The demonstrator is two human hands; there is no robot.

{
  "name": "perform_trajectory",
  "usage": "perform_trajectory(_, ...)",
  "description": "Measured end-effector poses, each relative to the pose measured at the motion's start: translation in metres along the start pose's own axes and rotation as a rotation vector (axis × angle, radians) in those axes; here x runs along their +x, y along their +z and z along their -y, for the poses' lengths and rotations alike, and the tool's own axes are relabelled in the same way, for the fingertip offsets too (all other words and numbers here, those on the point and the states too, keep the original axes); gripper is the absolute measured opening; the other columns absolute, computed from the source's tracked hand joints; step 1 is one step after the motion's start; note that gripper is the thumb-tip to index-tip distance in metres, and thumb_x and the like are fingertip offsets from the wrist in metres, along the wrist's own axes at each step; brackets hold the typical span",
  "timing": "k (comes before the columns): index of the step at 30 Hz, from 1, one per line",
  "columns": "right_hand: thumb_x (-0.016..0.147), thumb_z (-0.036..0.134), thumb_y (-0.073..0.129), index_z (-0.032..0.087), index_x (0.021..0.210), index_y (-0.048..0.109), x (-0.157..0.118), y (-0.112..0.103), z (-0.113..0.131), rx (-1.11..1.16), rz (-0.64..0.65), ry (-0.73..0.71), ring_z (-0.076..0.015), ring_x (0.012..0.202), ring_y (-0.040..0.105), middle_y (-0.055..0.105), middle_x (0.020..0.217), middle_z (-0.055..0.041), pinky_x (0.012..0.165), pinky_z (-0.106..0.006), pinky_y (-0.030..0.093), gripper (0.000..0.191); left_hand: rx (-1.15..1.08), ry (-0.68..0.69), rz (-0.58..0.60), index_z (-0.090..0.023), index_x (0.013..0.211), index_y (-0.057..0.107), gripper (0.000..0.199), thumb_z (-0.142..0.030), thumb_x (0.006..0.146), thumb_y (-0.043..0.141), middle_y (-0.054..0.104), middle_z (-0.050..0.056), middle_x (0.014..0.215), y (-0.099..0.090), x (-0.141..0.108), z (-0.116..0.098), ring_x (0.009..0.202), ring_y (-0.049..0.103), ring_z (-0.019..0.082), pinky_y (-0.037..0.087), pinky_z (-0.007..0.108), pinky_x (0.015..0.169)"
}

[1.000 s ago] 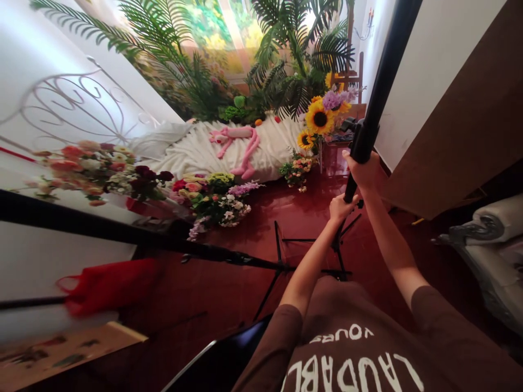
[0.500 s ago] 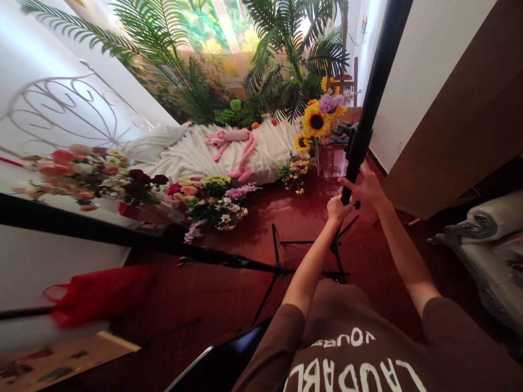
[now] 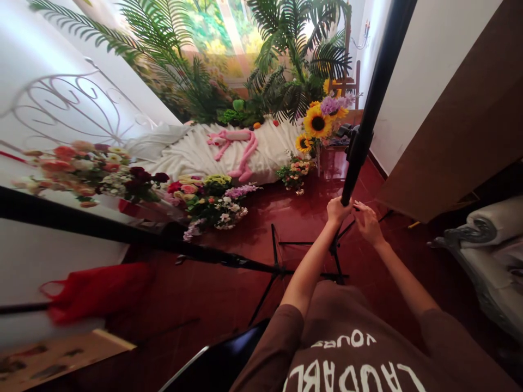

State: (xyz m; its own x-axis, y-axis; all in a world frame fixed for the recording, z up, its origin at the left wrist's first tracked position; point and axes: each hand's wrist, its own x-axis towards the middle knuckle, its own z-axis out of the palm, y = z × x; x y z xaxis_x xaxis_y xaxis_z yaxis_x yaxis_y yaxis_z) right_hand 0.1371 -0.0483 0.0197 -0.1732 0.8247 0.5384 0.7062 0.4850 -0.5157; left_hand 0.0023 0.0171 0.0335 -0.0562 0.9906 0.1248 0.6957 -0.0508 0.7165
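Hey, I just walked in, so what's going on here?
A person is handling a black pole on a stand. The left hand grips its lower part; the right hand is open just beside it, and whether its fingertips touch anything is unclear. Another black pole slants across the left side. Beyond, a pink plush toy lies on white cloth, with sunflowers to the right.

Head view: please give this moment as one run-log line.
left hand: grips black pole | right hand: beside left hand, contact unclear | pink toy: on white cloth
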Motion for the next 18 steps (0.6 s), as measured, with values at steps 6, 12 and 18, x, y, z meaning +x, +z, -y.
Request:
perform_trajectory(6, 0.095, 0.038, 0.044, 0.022, 0.119, 0.056, 0.010, 0.019, -0.009, 0.195, -0.113, 0.159, -0.0229, 0.107, 0.062, 0.066, 0.115, -0.0108, 0.095, -0.042, 0.047, 0.031, -0.002, 0.010, 0.006, -0.014, 0.084, 0.075, 0.043, -0.050, 0.085, 0.051, 0.073, 0.014, 0.080, 0.000, -0.001, 0.001, 0.076, 0.069, 0.022, 0.042, 0.026, 0.066)
perform_trajectory(12, 0.089, 0.042, 0.055, 0.023, 0.118, 0.056, 0.023, 0.018, 0.001, 0.361, -0.162, 0.371, -0.0147, 0.067, 0.065, 0.067, 0.079, -0.0017, 0.067, -0.027, 0.050, 0.035, 0.012, -0.004, 0.013, -0.015, 0.087, 0.075, 0.041, -0.049, 0.085, 0.052, 0.073, 0.013, 0.081, 0.001, -0.002, 0.002, 0.076, 0.069, 0.021, 0.043, 0.025, 0.067)
perform_trajectory(18, 0.080, 0.039, 0.063, 0.021, 0.127, 0.052, 0.035, 0.014, 0.001, 0.649, -0.081, 0.670, -0.0073, 0.035, 0.041, 0.047, 0.044, 0.0108, 0.038, -0.017, 0.031, 0.052, 0.046, -0.003, -0.002, -0.015, 0.085, 0.075, 0.042, -0.050, 0.085, 0.051, 0.073, 0.014, 0.082, 0.002, -0.002, 0.001, 0.078, 0.069, 0.021, 0.043, 0.025, 0.067)
